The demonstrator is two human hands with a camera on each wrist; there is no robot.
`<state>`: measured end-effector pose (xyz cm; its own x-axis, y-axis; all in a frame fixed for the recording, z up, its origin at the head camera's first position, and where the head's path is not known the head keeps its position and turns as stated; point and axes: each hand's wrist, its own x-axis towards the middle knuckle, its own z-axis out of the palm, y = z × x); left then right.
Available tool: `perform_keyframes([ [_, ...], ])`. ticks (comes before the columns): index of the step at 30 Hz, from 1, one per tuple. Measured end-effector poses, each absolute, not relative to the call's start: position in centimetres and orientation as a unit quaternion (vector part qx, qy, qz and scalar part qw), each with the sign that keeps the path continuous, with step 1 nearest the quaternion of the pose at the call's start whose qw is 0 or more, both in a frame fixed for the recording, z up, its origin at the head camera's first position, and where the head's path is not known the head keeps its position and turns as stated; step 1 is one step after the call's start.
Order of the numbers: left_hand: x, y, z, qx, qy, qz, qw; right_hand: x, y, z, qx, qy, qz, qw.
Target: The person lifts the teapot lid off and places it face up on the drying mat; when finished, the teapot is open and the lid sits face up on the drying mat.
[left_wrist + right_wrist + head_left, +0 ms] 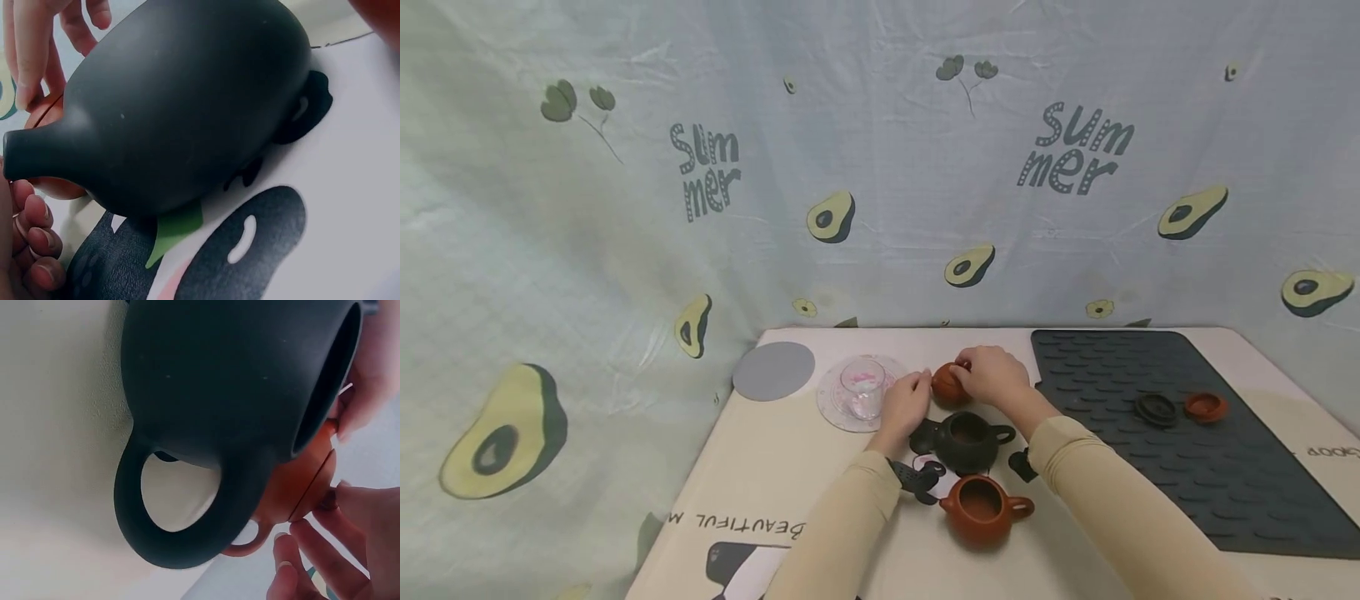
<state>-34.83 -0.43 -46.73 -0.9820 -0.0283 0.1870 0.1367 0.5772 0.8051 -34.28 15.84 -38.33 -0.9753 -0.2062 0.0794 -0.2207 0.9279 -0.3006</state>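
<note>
A small reddish-brown teapot (pixel 950 388) stands at the back of the table with its lid on. My right hand (pixel 996 375) pinches the knob of the teapot lid (pixel 317 487) between thumb and fingers. From the other side, my left hand (pixel 904 406) grips the same teapot's spout with its fingertips; the black spout hides part of this in the left wrist view. Just in front is a lidless black teapot (pixel 967 446), which fills much of the left wrist view. Nearer still sits a lidless reddish-brown teapot (pixel 981 518), spout pointing left.
A black lid (pixel 1156 409) and a reddish-brown lid (pixel 1206 407) lie on the dark ridged mat (pixel 1120 475) at right. To the left, a clear glass cup (pixel 862 387) stands on a patterned plate (pixel 829 408), beside a grey disc (pixel 773 372). A printed curtain (pixel 880 167) hangs behind.
</note>
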Motion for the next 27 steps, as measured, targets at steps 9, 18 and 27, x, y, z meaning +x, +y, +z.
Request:
perform_keyframes([
  [9,-34.7,-0.2,-46.8,-0.024,-0.882,-0.460,0.093,-34.3,15.7,-38.6,0.087,-0.980,0.174,0.044],
  [18,-34.5,0.0,-46.9,-0.017,-0.883,-0.459,0.091,-34.0,15.8,-38.6,0.076,-0.978,0.189,0.046],
  [27,-34.3,0.1,-46.8,-0.009,-0.884,-0.457,0.097,-33.4,17.3,-38.2,0.071,-0.959,0.265,0.067],
])
